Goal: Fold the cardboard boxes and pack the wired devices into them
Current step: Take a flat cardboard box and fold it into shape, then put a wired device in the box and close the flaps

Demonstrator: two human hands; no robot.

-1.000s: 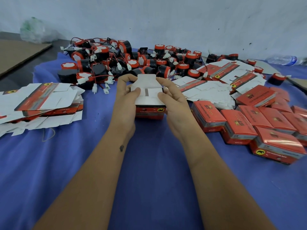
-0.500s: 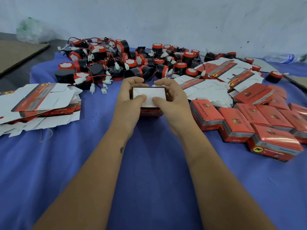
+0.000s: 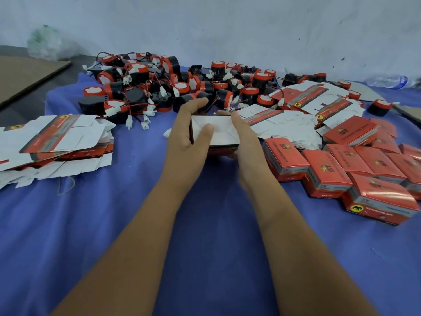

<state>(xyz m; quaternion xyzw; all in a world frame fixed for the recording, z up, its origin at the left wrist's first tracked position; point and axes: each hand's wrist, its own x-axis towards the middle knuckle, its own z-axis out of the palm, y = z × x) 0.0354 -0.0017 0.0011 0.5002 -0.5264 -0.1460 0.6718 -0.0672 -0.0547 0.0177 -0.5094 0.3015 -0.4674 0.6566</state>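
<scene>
A small red cardboard box (image 3: 222,133) with a white inside sits between my hands at the centre of the blue cloth. My left hand (image 3: 188,135) grips its left side, thumb pressing on the white flap. My right hand (image 3: 245,137) holds the right side, fingers hidden behind the box. Behind them lies a heap of black-and-red round wired devices (image 3: 159,87) with white plugs. Flat unfolded box blanks (image 3: 57,137) are stacked at the left. More blanks (image 3: 291,124) lie at the right.
Several closed red boxes (image 3: 341,169) lie in a cluster at the right on the blue cloth (image 3: 114,224). A plastic bottle (image 3: 391,81) lies at the far right by the wall. A brown cardboard sheet (image 3: 25,76) and a plastic bag (image 3: 47,44) are far left.
The upright white flap has been folded down over the box's top. My right thumb has come off the flap; my left thumb stays pressed on it.
</scene>
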